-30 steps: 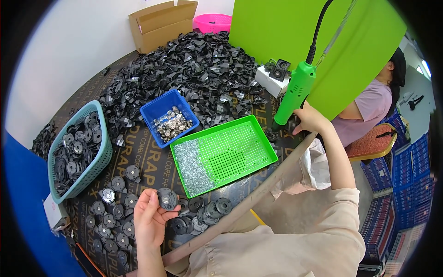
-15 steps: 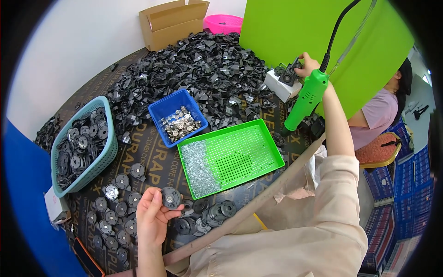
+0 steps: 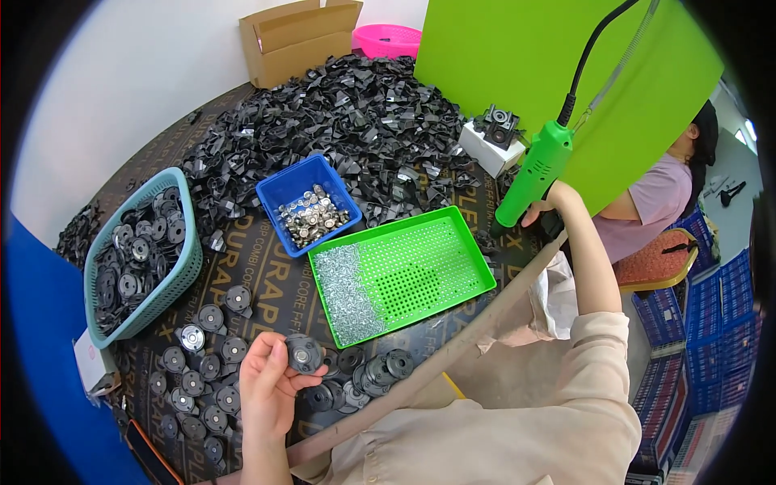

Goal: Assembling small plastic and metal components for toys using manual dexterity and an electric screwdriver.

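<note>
One round grey part [image 3: 305, 354], pinched now between thumb and fingers of the left hand [image 3: 271, 376], just off the near-left corner of the green tray [image 3: 457, 255]; farther out, right hand [image 3: 558, 202] beside the green power tool [image 3: 532, 174], too hidden to tell the grip.

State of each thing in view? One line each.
left hand: gripping round black part
green tool: hung, tilted
right hand: beside green tool's lower end, grip unclear
green tray: silver pieces at left end
blue bin: partly filled, metal pieces
teal basket: heaped with black discs
cardboard box: flaps raised
white box: black parts on top
</note>
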Available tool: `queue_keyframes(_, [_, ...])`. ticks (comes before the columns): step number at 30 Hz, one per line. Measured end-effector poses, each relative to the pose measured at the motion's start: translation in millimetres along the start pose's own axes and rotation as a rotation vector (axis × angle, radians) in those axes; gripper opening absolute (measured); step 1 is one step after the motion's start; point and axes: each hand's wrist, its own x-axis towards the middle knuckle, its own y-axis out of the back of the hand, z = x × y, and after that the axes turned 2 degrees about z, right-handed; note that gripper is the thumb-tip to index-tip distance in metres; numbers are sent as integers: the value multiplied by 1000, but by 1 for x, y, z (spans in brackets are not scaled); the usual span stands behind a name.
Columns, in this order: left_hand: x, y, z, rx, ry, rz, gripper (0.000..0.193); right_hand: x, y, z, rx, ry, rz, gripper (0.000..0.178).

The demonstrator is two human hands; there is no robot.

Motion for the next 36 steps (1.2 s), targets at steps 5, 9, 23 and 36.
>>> queue_keyframes(5, [3,2,-1,1,13,7,15,4,-8,-7,322,42,73,69])
queue_keyframes(9, [3,-2,-1,13,0,11,15,-2,14,-58,401,62,38,66])
queue_keyframes(23, [2,-6,-1,23,22,-23,15,-6,-5,-35,52,186,143,35])
queue_keyframes(36, [2,-4,-3,6,9,-17,14,15,-4,38,-6,42,-36,82])
